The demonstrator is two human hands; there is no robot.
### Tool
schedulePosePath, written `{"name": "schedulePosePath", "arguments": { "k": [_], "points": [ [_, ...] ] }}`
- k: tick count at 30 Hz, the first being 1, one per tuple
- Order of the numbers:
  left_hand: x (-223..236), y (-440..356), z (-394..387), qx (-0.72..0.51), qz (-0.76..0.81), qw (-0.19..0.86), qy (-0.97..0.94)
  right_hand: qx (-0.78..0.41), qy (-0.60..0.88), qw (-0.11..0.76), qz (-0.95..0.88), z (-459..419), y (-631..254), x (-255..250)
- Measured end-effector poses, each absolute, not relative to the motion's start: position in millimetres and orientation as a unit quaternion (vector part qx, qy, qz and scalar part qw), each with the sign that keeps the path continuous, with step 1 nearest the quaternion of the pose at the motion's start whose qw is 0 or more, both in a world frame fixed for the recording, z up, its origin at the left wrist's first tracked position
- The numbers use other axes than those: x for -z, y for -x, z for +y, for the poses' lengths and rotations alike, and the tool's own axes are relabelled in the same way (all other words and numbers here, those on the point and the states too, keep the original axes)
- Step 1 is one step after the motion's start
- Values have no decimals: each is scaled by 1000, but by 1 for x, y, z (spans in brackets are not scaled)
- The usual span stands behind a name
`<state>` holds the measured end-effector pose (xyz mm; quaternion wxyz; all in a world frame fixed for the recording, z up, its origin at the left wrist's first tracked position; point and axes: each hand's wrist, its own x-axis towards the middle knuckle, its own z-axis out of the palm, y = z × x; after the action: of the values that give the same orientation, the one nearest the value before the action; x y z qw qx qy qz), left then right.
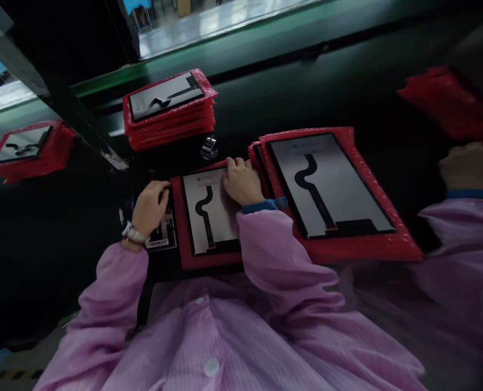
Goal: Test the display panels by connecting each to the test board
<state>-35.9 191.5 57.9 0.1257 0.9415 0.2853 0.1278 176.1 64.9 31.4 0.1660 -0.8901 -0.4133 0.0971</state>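
Pinching narrowly, right-hand fingers (235, 164) hold a display panel (215, 201) in a red bubble sleeve (178, 222).

- a stack of display panels (168, 108) in red bubble-wrap sleeves, on the far side of the surface (339, 92) — black ribbon cable on the top one
- a larger red-sleeved stack (331, 184), nearer, to the right
- a third red-sleeved stack (30, 149), far left, beyond a dark post (76, 117)
- a small shiny metal object (209, 147) between stacks
- a co-worker's pink sleeve (461, 244), right
- a pale glossy floor (213, 21), beyond
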Motion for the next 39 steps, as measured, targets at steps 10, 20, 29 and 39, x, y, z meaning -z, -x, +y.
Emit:
{"name": "schedulePosePath", "arguments": {
  "k": [10,20,29,39],
  "points": [
    [-45,-37,271,82,256,71,-961,-91,882,218,-407,70,-184,-7],
    [-52,-50,269,17,280,17,-960,-98,877,236,-406,70,-183,-8],
    [-66,69,267,-199,382,56,-901,-61,878,229,-417,69,-184,10],
    [-30,124,223,-78,438,13,-895,-56,878,230,-416,68,-184,15]
  ]
}}
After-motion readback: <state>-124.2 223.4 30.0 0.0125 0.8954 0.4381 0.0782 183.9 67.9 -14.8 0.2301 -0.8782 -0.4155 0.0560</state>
